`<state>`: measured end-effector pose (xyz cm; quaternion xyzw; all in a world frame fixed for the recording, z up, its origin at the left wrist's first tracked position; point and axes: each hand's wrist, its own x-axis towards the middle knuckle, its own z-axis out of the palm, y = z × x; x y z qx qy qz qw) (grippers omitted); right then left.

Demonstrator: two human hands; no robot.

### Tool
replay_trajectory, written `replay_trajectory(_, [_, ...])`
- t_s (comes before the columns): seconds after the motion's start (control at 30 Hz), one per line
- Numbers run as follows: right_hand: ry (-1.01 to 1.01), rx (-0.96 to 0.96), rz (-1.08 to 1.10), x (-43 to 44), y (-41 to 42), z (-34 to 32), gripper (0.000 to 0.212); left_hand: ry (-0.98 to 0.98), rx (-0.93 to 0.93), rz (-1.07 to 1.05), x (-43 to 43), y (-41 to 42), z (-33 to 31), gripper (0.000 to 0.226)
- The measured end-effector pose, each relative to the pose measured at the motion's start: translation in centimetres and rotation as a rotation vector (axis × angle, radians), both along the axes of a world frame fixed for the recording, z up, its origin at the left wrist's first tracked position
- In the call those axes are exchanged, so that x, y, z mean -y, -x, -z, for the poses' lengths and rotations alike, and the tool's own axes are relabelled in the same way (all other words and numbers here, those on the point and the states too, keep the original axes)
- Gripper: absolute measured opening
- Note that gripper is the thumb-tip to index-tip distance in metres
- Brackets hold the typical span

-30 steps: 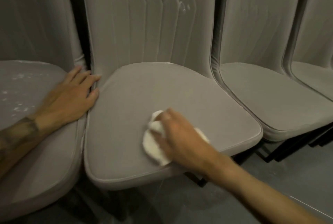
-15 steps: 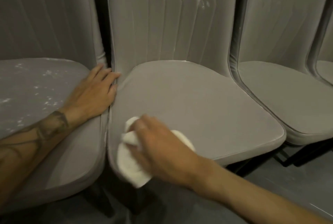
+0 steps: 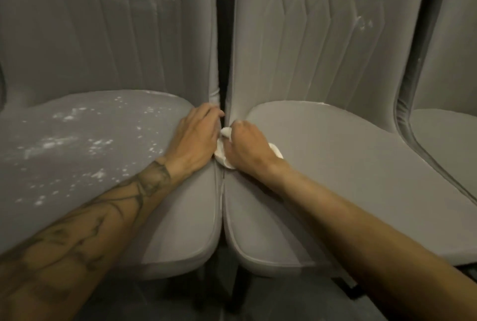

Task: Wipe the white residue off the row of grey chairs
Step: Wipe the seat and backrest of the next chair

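My right hand [image 3: 246,146] is clenched around a crumpled white cloth [image 3: 222,151], pressing it into the narrow gap at mid-frame; most of the cloth is hidden under my knuckles, with only bits showing at either side. My left hand [image 3: 195,139] lies flat and released on the edge of the grey padded chair seat at left [image 3: 77,155], fingertips at the gap, holding nothing. That seat carries scattered white residue flecks [image 3: 62,139] across the left of the frame. The grey padded chair seat at right [image 3: 348,178] looks plain, though faint white marks [image 3: 364,23] sit on its stitched backrest at upper right. A third grey chair [image 3: 449,134] is cut off at the right edge. Below, the dark floor [image 3: 284,302] is dim and hard to make out.
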<state>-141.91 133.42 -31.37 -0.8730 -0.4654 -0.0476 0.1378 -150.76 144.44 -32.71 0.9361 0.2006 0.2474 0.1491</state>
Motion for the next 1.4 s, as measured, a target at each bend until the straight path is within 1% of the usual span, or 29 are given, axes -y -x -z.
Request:
replay_trajectory(0.07, [-0.003, 0.010, -0.026, -0.2, 0.9, -0.2, 0.032, 0.011, 0.000, -0.001, -0.2, -0.1, 0.3, 0.032])
replay_trajectory(0.2, [-0.104, 0.035, -0.215, 6.2, 5.7, 0.6, 0.021, -0.016, 0.006, 0.002, -0.4, -0.3, 0.9, 0.032])
replay_trajectory(0.27, [-0.067, 0.026, -0.253, 7.9, 6.9, 0.4, 0.021, -0.021, 0.008, 0.008, -0.4, -0.3, 1.1, 0.030])
replay_trajectory(0.33, [0.036, -0.012, -0.239, 6.9, 6.3, -0.3, 0.021, -0.014, -0.003, 0.014, -0.4, -0.3, 1.1, 0.030])
replay_trajectory(0.4, [0.093, 0.018, -0.199, 4.2, 4.9, -1.3, 0.025, 0.002, -0.008, 0.013, -0.4, -0.3, 0.9, 0.032])
replay_trajectory(0.5, [0.125, 0.043, -0.103, 1.6, 3.8, -1.9, 0.032, 0.005, -0.014, 0.013, -0.4, -0.3, 0.9, 0.034])
replay_trajectory(0.57, [0.091, 0.037, -0.099, 3.8, 5.5, -1.1, 0.026, -0.017, -0.024, 0.012, -0.7, -0.5, 1.0, 0.033])
replay_trajectory(0.63, [-0.059, 0.012, -0.142, 8.6, 9.0, 0.0, 0.016, -0.044, -0.040, 0.012, -0.9, -0.7, 1.3, 0.033])
replay_trajectory(0.7, [-0.122, -0.040, -0.136, 12.4, 12.5, 0.5, 0.012, -0.054, -0.041, 0.010, -0.8, -0.7, 1.4, 0.033])
replay_trajectory(0.73, [-0.103, -0.067, -0.110, 12.9, 12.9, 0.8, 0.013, -0.055, -0.042, 0.013, -0.7, -0.7, 1.4, 0.033])
replay_trajectory(0.8, [-0.073, -0.079, -0.061, 11.0, 11.9, 0.5, 0.014, -0.062, -0.050, 0.021, -0.6, -0.6, 1.3, 0.033])
replay_trajectory(0.87, [-0.038, -0.045, 0.002, 7.9, 10.4, -0.3, 0.014, -0.066, -0.058, 0.020, -0.6, -0.6, 1.2, 0.035])
replay_trajectory(0.93, [-0.048, 0.006, 0.029, 7.0, 10.0, -0.3, 0.015, -0.064, -0.074, 0.010, -0.5, -0.6, 1.0, 0.037])
replay_trajectory(1.03, [-0.046, 0.001, 0.018, 11.1, 13.0, 0.8, 0.015, -0.063, -0.117, 0.016, -0.3, -0.6, 0.9, 0.049])
replay_trajectory(1.13, [-0.115, 0.002, 0.095, 15.3, 15.9, 1.5, 0.009, -0.070, -0.157, 0.013, -0.2, -0.7, 1.0, 0.061])
replay_trajectory(1.2, [-0.148, 0.016, 0.092, 14.7, 15.8, 1.2, 0.009, -0.078, -0.148, 0.002, -0.4, -0.8, 1.0, 0.062])
replay_trajectory(1.27, [-0.147, 0.054, 0.034, 13.2, 15.1, 0.9, 0.011, -0.076, -0.135, -0.003, -0.3, -1.0, 1.1, 0.062])
replay_trajectory(1.33, [-0.106, 0.004, -0.006, 13.1, 14.6, 0.8, 0.011, -0.080, -0.133, 0.002, -0.4, -1.0, 1.2, 0.061])
replay_trajectory(1.4, [-0.119, -0.032, 0.043, 15.5, 14.1, 1.0, 0.008, -0.088, -0.138, 0.009, -0.5, -1.1, 1.3, 0.060])
